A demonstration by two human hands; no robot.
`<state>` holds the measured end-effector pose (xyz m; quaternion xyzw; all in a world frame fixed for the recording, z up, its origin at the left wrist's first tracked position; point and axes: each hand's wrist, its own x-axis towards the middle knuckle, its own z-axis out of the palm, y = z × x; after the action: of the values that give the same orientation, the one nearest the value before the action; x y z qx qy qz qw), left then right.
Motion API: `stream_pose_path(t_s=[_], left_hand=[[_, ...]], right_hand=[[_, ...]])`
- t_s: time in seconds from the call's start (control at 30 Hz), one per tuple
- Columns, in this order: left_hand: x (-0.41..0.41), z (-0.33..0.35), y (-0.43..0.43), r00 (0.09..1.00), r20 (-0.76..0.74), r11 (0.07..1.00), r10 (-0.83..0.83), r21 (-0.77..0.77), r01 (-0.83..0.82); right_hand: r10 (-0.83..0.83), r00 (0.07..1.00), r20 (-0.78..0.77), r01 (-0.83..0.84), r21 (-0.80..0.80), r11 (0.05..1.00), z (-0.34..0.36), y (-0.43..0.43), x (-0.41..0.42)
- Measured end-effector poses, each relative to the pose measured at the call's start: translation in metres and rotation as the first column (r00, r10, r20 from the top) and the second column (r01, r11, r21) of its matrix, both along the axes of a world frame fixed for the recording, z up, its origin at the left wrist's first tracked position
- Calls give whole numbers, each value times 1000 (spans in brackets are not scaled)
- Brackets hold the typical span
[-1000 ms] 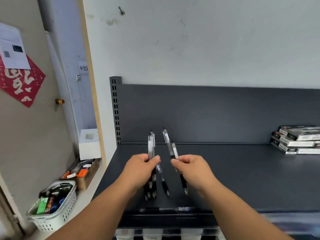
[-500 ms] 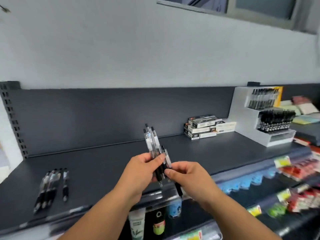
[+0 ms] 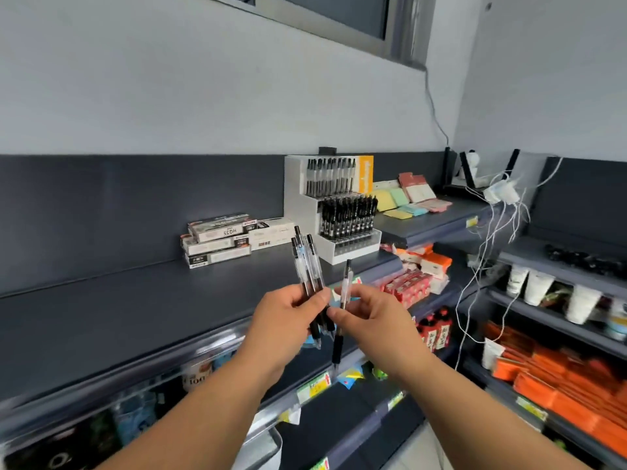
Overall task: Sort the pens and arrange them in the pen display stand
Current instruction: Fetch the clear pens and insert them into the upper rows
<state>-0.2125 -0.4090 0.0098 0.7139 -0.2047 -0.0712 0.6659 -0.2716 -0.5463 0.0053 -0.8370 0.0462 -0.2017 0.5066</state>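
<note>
Over the shelf [image 3: 135, 317] front edge, left hand [image 3: 288, 313] clamps a pen bundle [image 3: 305, 266]; right hand [image 3: 369, 320] pinches one pen [image 3: 345, 293] mid-barrel; light, stiff, slick; the rubber grips probably hold best.

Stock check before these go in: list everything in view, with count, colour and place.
bundle of pens: about three, clear with black grips, fanned upward over the shelf
single pen: one, clear and black, upright beside the bundle
pen display stand: one, white, stepped, at the back of the shelf
stocked pens: two rows, black, too many to count
boxes: about four, black and white, stacked left of the stand
note pads: several, pastel, right of the stand
shelf: one, dark grey
orange packs: many, lower right shelves
left hand: grips the bundle
right hand: pinches the single pen
</note>
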Motion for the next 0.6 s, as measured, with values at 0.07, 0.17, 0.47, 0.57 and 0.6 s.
stream_pose_path(t_s=[0.07,0.17,0.47,0.57,0.6], left_hand=[[5,0,-25,1000,10,1000,-8,25,8],[24,0,-61,999,46,998,-26,67,23],[141,35,-144,986,165,999,5,50,-13],[182,60,-170,980,199,999,24,21,-29],[196,70,-178,972,232,999,36,29,-44]], right_hand=[[-44,999,14,44,-41,998,-1,-24,4],[-92,995,34,94,-62,994,0,-58,21],[-145,984,103,153,-73,985,48,-142,132],[-102,989,103,99,31,995,77,-169,171],[-87,990,110,78,76,994,86,-179,185]])
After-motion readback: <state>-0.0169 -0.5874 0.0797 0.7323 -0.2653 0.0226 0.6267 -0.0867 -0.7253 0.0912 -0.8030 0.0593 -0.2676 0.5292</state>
